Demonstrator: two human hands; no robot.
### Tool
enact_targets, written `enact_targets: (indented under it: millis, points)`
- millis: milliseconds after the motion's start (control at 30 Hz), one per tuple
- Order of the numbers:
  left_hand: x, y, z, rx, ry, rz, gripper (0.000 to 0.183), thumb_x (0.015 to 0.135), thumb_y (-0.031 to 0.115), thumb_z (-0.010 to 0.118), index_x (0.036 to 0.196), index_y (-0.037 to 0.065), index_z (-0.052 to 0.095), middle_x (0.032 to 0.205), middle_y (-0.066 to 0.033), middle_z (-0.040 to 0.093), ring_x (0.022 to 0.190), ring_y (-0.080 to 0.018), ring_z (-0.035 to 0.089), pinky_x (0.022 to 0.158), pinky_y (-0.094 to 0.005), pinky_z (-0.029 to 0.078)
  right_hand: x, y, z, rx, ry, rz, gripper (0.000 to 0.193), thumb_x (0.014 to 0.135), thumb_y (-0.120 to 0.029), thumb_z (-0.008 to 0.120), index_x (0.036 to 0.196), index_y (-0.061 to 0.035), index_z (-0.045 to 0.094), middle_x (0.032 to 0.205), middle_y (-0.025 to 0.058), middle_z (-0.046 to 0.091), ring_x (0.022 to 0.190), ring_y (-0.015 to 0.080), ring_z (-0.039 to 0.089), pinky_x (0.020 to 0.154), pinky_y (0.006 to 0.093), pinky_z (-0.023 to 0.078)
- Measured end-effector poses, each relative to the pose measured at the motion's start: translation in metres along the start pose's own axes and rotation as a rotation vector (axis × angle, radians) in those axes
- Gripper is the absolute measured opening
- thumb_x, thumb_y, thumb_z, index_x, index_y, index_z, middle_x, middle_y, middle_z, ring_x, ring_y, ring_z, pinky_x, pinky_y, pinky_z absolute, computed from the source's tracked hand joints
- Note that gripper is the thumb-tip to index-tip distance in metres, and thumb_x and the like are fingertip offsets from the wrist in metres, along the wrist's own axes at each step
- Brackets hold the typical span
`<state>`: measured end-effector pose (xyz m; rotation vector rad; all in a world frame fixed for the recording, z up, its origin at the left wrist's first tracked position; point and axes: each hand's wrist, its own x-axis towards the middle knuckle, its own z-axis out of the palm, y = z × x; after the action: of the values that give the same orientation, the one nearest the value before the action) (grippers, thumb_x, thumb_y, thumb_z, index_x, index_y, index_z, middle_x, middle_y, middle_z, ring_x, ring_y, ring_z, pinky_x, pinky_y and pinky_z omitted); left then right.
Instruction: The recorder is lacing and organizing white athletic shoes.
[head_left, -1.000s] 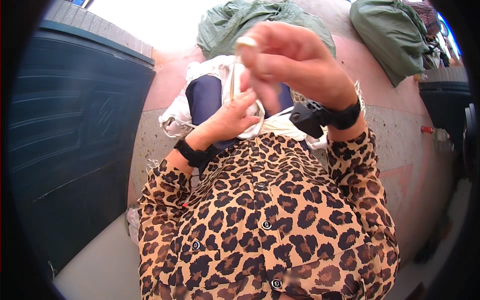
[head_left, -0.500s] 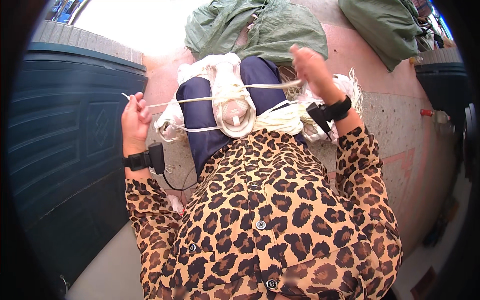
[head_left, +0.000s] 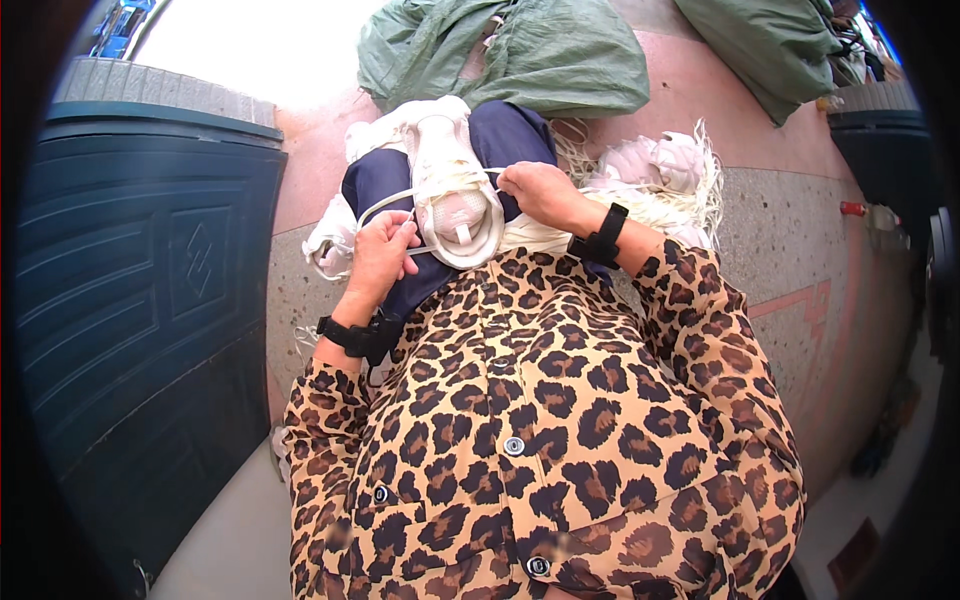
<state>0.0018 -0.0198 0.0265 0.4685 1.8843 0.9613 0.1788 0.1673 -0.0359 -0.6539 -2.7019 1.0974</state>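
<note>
A white shoe [head_left: 437,142] lies between my thighs, its heel opening turned toward me. A flat cream shoelace [head_left: 384,202] runs through it and comes out on both sides. Beside the shoe's left edge, my left hand [head_left: 380,256] is closed in a pinch on the lace near the opening. My right hand [head_left: 543,193] is closed on the lace's other side, just right of the shoe. Partly under my right wrist, a bundle of cream laces [head_left: 532,238] rests across my lap.
More white shoes with loose laces [head_left: 668,165] are piled to my right, and another white shoe [head_left: 330,240] is at my left thigh. Green sacks [head_left: 580,65] stand ahead on the floor. A dark blue door [head_left: 150,260] is close on my left.
Both hands have come inward from wide apart to the shoe's sides. The lace, stretched out across the shoe before, now forms a loop at the left.
</note>
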Motion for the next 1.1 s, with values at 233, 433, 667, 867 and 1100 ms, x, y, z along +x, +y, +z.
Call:
enact_targets:
  millis: [233, 433, 667, 867, 1100]
  points:
    - [-0.001, -0.006, -0.005, 0.179, 0.071, 0.055, 0.022, 0.089, 0.018, 0.054, 0.093, -0.002, 0.063, 0.063, -0.0042, 0.059, 0.039, -0.0092, 0.051, 0.038, -0.0225, 0.040, 0.001, -0.018, 0.001, -0.331, 0.074, -0.228, 0.006, 0.073, -0.010, 0.054, 0.071, -0.0076, 0.059, 0.074, 0.0091, 0.061, 0.074, 0.0215, 0.060, 0.073, 0.0382, 0.037]
    - [0.011, -0.015, 0.002, 0.508, 0.120, 0.290, 0.021, 0.087, 0.017, 0.052, 0.085, -0.001, 0.063, 0.067, -0.0163, 0.062, 0.056, -0.0273, 0.061, 0.051, -0.0370, 0.048, 0.008, -0.028, -0.006, -0.594, -0.010, -0.338, 0.002, 0.067, -0.009, 0.057, 0.069, -0.0093, 0.057, 0.071, 0.0053, 0.058, 0.071, 0.0199, 0.057, 0.073, 0.0350, 0.036]
    - [0.017, -0.007, 0.005, 0.925, 0.148, 0.536, 0.014, 0.083, 0.011, 0.051, 0.078, 0.001, 0.059, 0.073, -0.0185, 0.061, 0.073, -0.0382, 0.060, 0.064, -0.0441, 0.048, 0.007, -0.035, -0.008, -0.652, -0.107, -0.241, 0.004, 0.069, -0.008, 0.056, 0.071, -0.0089, 0.058, 0.071, 0.0052, 0.058, 0.071, 0.0199, 0.057, 0.074, 0.0357, 0.036]
    - [0.017, 0.013, 0.025, 1.332, 0.030, 0.570, 0.008, 0.078, 0.006, 0.050, 0.083, 0.005, 0.057, 0.074, -0.0120, 0.060, 0.068, -0.0303, 0.063, 0.058, -0.0391, 0.051, 0.006, -0.032, -0.001, -0.555, 0.011, -0.314, 0.008, 0.074, -0.009, 0.054, 0.079, -0.0076, 0.059, 0.074, 0.0062, 0.058, 0.074, 0.0211, 0.058, 0.073, 0.0330, 0.038]
    - [-0.001, 0.004, 0.026, 1.180, 0.220, 0.536, 0.018, 0.083, 0.021, 0.058, 0.077, 0.004, 0.057, 0.073, -0.0135, 0.061, 0.062, -0.0303, 0.063, 0.053, -0.0392, 0.050, -0.006, -0.025, -0.004, 0.048, 0.134, -0.104, 0.009, 0.077, -0.007, 0.056, 0.086, -0.0044, 0.058, 0.080, 0.0147, 0.063, 0.080, 0.0314, 0.061, 0.069, 0.0397, 0.045]
